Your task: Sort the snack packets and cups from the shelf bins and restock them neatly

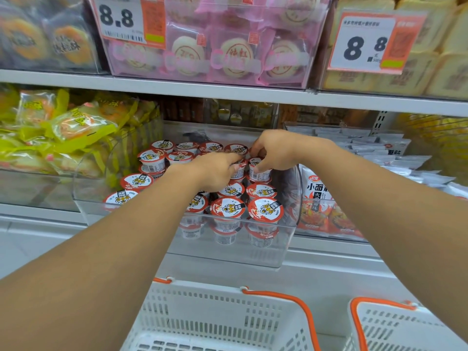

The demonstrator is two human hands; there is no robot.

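Cups, red-lidded, stacked in rows inside clear bin on middle shelf, lids up so labels face shoppers; right hand pinches one rear cup, apparently seating it; left hand, fingers curled, steadies neighbouring cups.

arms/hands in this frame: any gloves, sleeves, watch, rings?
Both forearms are bare up to the frame edge, with no sleeves in view. The left hand and right hand wear no gloves. No watch, wristband or ring is visible on either.
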